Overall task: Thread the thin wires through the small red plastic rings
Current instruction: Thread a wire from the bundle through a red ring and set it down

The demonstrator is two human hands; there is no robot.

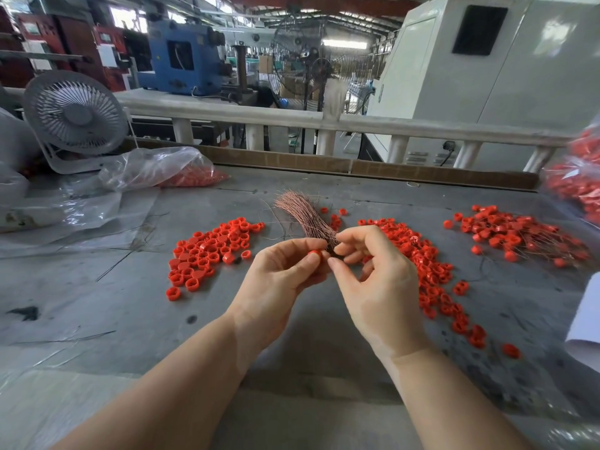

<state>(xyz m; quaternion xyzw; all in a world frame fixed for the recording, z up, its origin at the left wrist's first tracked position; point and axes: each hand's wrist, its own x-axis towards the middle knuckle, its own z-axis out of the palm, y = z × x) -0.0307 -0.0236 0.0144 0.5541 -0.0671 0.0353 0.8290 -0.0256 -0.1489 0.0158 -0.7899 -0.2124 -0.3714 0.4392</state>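
Note:
My left hand [279,271] pinches one small red ring [314,254] between thumb and fingers above the grey table. My right hand [373,274] sits right beside it, thumb and fingers curled at the base of a bundle of thin copper wires [302,212] that fans up and away to the left. Whether a wire passes through the held ring is hidden by the fingers. A pile of loose red rings [211,251] lies to the left. Another pile [428,271] lies to the right. Rings with wires in them [516,235] are heaped at the far right.
A clear bag of red rings [168,173] and a small grey fan [76,115] stand at the back left. Another bag of rings [578,177] is at the right edge. Loose plastic sheet [65,216] covers the left of the table. A white railing [292,118] runs behind.

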